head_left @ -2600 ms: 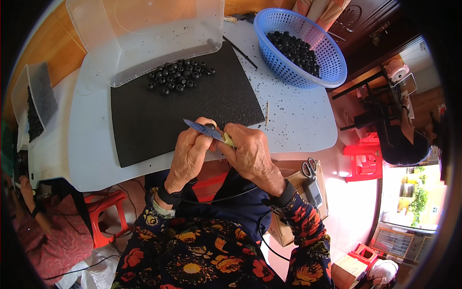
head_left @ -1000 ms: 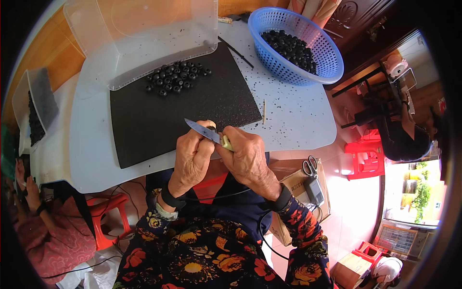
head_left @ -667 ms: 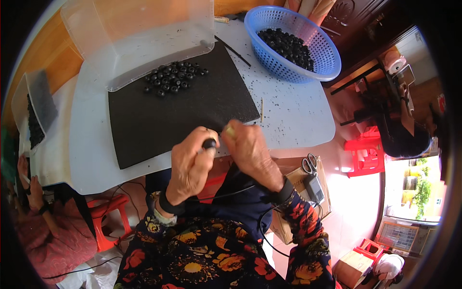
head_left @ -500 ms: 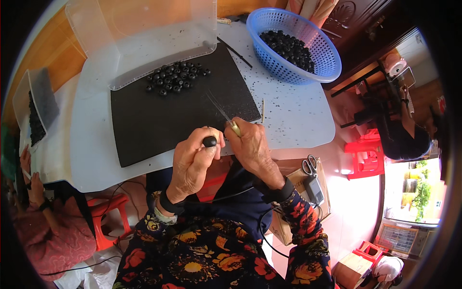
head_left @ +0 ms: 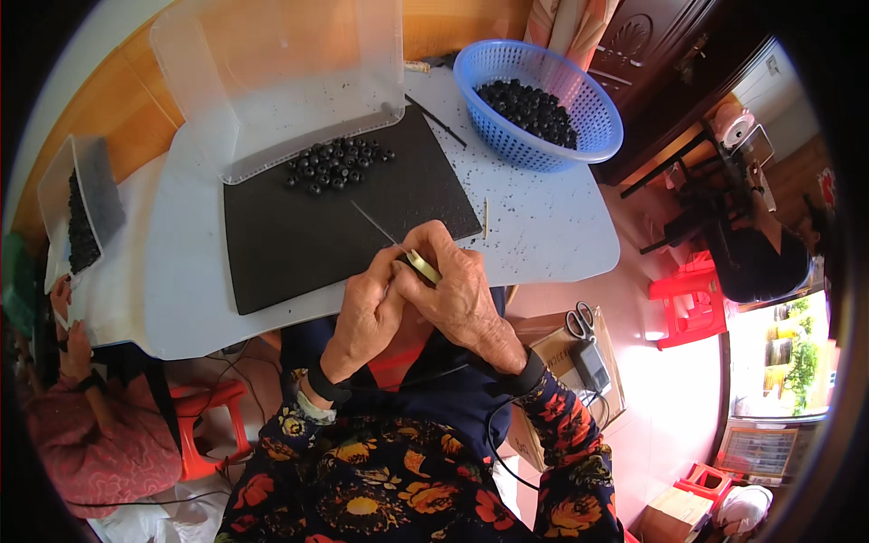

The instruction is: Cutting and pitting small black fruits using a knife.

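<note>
A clear plastic storage tub [head_left: 281,81] stands at the far edge of the white tabletop [head_left: 552,226]. Right of it sits a round blue plastic basket [head_left: 593,122]. Scissors [head_left: 577,320] lie on a cardboard box [head_left: 552,348] below; a red plastic stool [head_left: 688,303] stands nearby.

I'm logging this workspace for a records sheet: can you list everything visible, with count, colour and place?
Table: one, pale grey, centre.
Mat: one, black, on the table.
Loose beads: a small heap, black, at the mat's far edge.
Basket: one, blue, far right of the table, holding black beads.
Clear tub: one, transparent, far side.
Small tray: one, clear, left edge, dark beads inside.
Scissors: one pair, on a box beside the table.
Stools: red, on the right.
Left hand: beside the right hand.
Right hand: holds a thin needle tool.
</note>
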`<state>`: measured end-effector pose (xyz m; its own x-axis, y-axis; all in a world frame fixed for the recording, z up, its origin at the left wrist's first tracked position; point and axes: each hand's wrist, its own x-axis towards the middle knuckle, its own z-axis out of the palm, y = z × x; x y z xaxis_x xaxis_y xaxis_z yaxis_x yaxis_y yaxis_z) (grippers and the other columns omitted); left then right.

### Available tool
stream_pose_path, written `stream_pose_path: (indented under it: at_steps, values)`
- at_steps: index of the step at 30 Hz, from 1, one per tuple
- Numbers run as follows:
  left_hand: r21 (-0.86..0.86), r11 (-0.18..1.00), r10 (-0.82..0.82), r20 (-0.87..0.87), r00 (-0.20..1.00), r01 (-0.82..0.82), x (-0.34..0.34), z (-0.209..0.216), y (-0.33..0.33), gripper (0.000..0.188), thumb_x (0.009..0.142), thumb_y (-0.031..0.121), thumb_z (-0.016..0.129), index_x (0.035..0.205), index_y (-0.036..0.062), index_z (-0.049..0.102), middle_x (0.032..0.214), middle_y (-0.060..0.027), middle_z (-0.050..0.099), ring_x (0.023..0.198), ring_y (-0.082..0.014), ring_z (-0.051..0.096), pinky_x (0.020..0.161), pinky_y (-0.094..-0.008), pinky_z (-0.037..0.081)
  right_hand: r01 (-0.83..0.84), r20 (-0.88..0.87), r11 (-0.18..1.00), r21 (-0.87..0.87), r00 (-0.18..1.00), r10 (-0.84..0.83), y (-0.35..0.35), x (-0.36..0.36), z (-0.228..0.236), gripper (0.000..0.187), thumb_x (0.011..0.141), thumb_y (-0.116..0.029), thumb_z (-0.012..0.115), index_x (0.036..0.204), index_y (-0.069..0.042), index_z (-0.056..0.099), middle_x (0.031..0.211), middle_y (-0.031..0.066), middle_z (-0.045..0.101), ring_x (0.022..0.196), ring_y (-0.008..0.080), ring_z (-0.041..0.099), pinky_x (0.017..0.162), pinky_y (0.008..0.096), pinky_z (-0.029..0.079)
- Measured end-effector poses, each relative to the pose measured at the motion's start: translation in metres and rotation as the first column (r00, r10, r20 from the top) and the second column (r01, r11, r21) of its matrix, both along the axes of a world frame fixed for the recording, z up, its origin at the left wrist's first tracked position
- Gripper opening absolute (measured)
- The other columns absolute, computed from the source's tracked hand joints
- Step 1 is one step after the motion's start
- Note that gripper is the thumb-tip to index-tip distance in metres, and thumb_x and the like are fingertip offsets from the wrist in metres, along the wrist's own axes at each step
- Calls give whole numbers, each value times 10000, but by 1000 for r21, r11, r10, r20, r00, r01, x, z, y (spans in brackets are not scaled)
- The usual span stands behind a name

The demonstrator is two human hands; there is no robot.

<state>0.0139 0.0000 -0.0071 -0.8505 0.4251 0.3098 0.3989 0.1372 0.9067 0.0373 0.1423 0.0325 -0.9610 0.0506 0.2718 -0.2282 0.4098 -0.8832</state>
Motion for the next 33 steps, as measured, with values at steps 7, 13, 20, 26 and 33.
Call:
stream_pose_path:
  at_steps: [7, 13, 20, 26, 33]
  values:
    - [135, 989, 53, 40, 998, -58, -8, 13, 1, 237, 944, 79, 485, 1169, 2, 489, 701, -67, 605, 665, -112, 577, 622, -261, 449, 369, -366, 918, 142, 882, -298, 51, -60, 26, 208, 786, -119, 697, 917, -51, 550, 672, 145, 592, 569, 210, 586, 581, 345, 490]
    - [198, 975, 71, 141, 987, -99, -26, -4, -7, 230, 950, 102, 477, 1149, -13, 488, 769, -64, 598, 686, -92, 532, 651, -246, 445, 453, -343, 865, 216, 865, -367, 69, -104, 50, 325, 819, -156, 717, 1061, -38, 534, 637, 128, 596, 539, 218, 584, 551, 365, 481]
    - [236, 968, 51, 160, 986, -88, -29, -6, -9, 210, 937, 44, 467, 1136, -23, 472, 708, -59, 551, 651, -97, 520, 608, -243, 429, 34, -51, 915, 403, 999, -15, 29, -142, -8, 306, 793, -113, 633, 1082, -25, 582, 767, 234, 634, 732, 398, 633, 688, 432, 503]
    - [262, 962, 23, 190, 982, -73, -32, -3, -11, 197, 940, 35, 479, 1126, -31, 476, 672, -58, 550, 628, -92, 511, 573, -240, 414, -29, -87, 808, 589, 991, 99, 26, -159, -25, 292, 779, -123, 640, 1048, -11, 616, 729, 214, 635, 697, 369, 646, 657, 407, 507]
    - [274, 958, 1, 300, 954, -87, -38, -7, -13, 221, 983, 184, 460, 1078, -8, 514, 699, -37, 583, 641, -61, 456, 609, -233, 391, -68, -16, 940, 335, 997, 78, 14, -104, 4, 243, 741, -76, 663, 969, -8, 616, 734, 161, 633, 659, 323, 639, 630, 377, 513]
